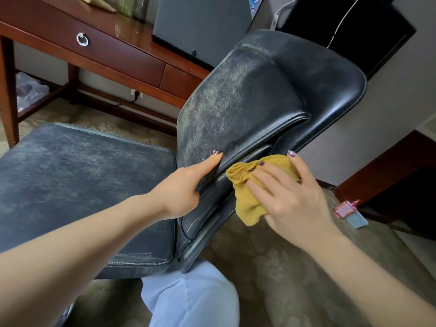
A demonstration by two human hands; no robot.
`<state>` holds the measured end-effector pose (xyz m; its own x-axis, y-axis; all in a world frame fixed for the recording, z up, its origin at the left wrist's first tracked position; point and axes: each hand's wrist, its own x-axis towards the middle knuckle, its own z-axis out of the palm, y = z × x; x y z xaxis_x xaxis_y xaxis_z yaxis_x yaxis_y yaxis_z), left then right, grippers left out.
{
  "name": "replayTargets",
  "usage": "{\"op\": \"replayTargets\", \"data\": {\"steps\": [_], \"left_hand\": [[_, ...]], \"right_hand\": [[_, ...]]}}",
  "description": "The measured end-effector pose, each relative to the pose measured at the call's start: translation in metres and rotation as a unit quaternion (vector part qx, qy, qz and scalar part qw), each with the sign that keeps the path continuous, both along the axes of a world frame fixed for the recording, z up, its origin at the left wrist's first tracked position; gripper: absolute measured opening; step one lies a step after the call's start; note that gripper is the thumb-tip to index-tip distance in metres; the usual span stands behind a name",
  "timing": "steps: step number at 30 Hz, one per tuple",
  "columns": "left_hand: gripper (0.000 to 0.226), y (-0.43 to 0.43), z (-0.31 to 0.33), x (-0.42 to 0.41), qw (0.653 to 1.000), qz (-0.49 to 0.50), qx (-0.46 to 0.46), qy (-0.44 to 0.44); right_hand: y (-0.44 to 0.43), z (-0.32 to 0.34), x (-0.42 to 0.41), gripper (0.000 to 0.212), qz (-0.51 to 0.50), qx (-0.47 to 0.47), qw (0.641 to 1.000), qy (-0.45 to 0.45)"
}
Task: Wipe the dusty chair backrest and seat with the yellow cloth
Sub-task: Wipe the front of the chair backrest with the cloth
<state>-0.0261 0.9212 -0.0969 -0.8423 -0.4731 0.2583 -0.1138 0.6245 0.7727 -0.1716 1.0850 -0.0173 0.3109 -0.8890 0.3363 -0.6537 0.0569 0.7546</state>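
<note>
The spread fingers [298,168] of the right hand [290,197], nails painted purple, lay nearly straight over a bunched yellow cloth [247,204] and pressed it against the lower side edge of the chair backrest [247,97], where a loose fold of the soft fabric hung below the palm. Just beside it, the left hand [186,185] gripped the same edge from the front: the thumb stretched flat along the padded face, while the other fingers curled behind the rim, out of sight. The backrest, black leather-like upholstery with stitched seams and a rounded top, carried a mottled greenish-grey film across its left half, while its right flank looked glossy and dark. The square padded seat [77,185], at left, showed a similar dull, blotchy coating from its front edge to the back. A knee in pale trousers [188,298] sat below the chair on a patterned beige carpet [271,267]. Behind the chair stood a polished red-brown wooden surface [113,27] with a drawer bearing a metal ring pull [82,39], a grey panel [200,20] resting on top. A wall socket [136,93] with a black plug showed beneath it. A small pink object [345,208], too blurred to make out, lay on the floor at right, well apart from the cloth.
</note>
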Motion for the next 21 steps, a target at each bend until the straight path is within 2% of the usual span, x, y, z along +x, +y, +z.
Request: {"op": "replayTargets", "data": {"steps": [4, 9, 13, 16, 18, 21], "left_hand": [[0.095, 0.002, -0.005, -0.001, 1.000, 0.019, -0.010, 0.019], [0.095, 0.004, -0.007, -0.003, 0.999, 0.027, -0.006, 0.030], [0.094, 0.002, -0.008, -0.003, 0.999, 0.023, -0.010, 0.038], [0.093, 0.000, -0.010, -0.003, 0.999, 0.019, -0.012, 0.037], [0.093, -0.002, -0.011, -0.003, 0.999, 0.012, -0.010, 0.040], [0.091, -0.003, -0.008, -0.001, 0.999, 0.002, 0.002, 0.045]], "right_hand": [[-0.002, 0.023, -0.006, 0.023, 0.007, -0.051, 0.999, 0.000], [-0.005, 0.000, 0.002, 0.030, -0.017, -0.082, 0.995, -0.045], [-0.007, -0.027, 0.008, 0.027, -0.019, -0.040, 0.996, -0.076], [-0.007, -0.048, 0.013, 0.039, -0.029, -0.010, 0.995, -0.097], [-0.007, -0.059, 0.016, 0.037, -0.032, 0.010, 0.994, -0.105], [-0.006, -0.071, 0.018, 0.045, -0.032, 0.063, 0.994, -0.089]]}}
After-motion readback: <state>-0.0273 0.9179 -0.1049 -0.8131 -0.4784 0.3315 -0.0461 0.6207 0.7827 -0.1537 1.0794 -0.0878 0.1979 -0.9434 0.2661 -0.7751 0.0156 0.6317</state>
